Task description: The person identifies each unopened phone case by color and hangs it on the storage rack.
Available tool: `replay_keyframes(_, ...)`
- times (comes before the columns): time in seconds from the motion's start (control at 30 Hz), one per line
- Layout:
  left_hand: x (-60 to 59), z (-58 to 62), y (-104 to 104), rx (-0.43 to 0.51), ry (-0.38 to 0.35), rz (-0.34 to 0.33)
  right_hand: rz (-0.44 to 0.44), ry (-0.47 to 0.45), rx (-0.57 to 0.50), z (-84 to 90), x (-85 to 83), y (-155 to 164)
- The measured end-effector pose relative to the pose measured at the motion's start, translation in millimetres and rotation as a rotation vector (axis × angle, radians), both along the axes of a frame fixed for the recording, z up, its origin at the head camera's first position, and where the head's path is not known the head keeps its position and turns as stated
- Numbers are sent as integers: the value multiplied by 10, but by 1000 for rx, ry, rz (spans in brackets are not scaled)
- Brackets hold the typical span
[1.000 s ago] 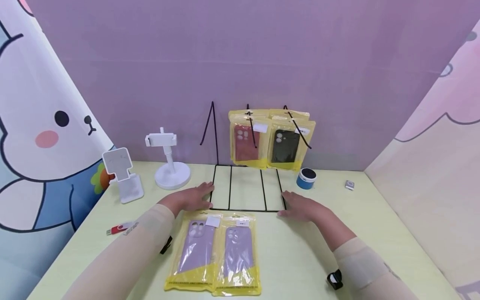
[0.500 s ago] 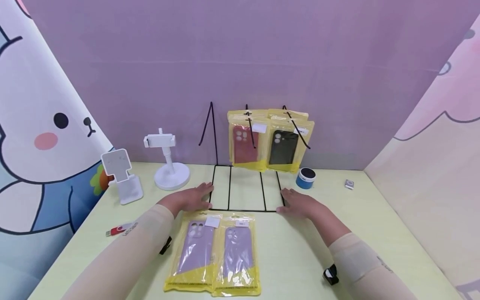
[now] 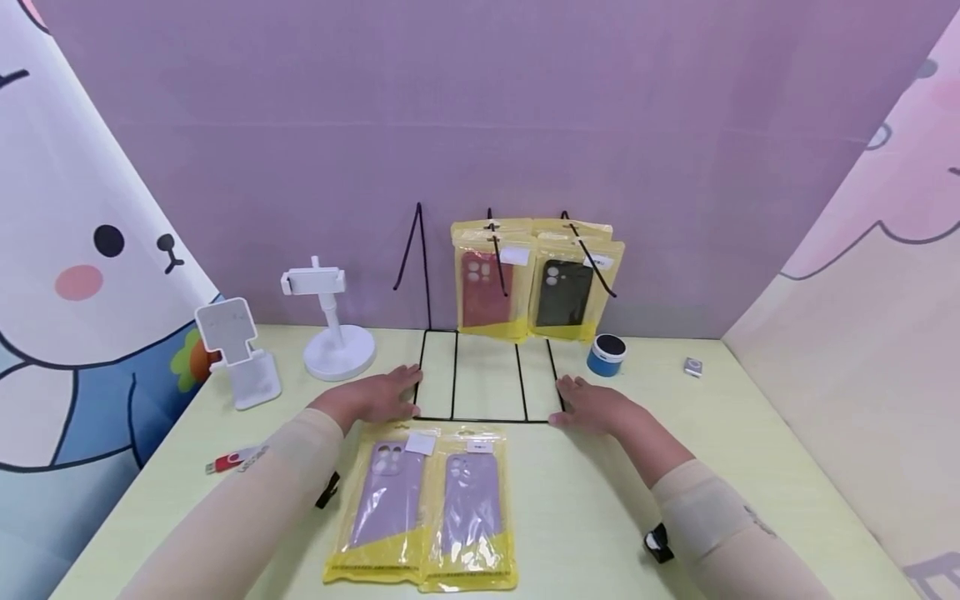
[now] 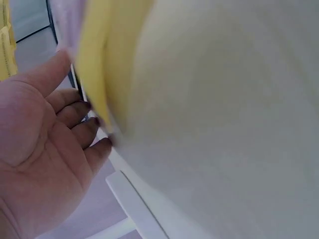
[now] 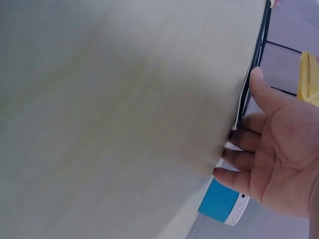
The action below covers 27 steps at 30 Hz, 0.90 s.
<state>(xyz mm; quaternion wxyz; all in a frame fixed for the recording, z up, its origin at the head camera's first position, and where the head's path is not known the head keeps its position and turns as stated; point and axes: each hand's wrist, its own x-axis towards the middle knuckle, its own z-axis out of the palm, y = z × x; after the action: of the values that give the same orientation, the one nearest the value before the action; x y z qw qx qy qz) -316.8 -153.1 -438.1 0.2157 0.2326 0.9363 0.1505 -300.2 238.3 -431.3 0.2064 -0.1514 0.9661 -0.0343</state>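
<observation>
A black wire display rack [image 3: 490, 420] stands at the back of the table, its base flat on the surface. My left hand [image 3: 384, 396] touches the base's left front corner, fingers extended. At the right front corner my right hand [image 3: 596, 406] rests in the same way. On the rack's middle and right hooks hang yellow-edged pouches, among them one with a red phone case [image 3: 487, 289] and one with a black phone case [image 3: 565, 293]; others hang behind. The left hook carries nothing. Two pouches with purple phone cases [image 3: 388, 493] [image 3: 471, 504] lie flat in front of the base.
To the left stand a white round-based phone holder [image 3: 339, 352] and a white folding phone stand [image 3: 253, 377]. A red USB stick [image 3: 225, 462] lies near my left forearm. Right of the rack are a blue speaker [image 3: 606, 356] and a small silver gadget [image 3: 693, 367].
The whole head view has shifted slightly left. Both hands stay at the rack's base corners, and the pouches keep their places.
</observation>
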Motion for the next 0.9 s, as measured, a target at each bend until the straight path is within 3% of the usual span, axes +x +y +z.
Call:
replay_keyframes(0.2,21,101,52,-33,70,-33,29,-3,36,10,-13,-25)
replay_keyframes(0.37,99,166,189,16,244,-61,21,-24,33,28,-21,-31)
replay_keyframes(0.5,203,222,384,59,351,-127,13,-29,27,35,-34,-14)
replay_keyframes(0.67,316,229,559,-26,377,-178,11,-35,15,38,-45,-11)
replay_keyframes(0.9,396,156,668,-108,332,-200,20,-48,-4,40,-34,-10)
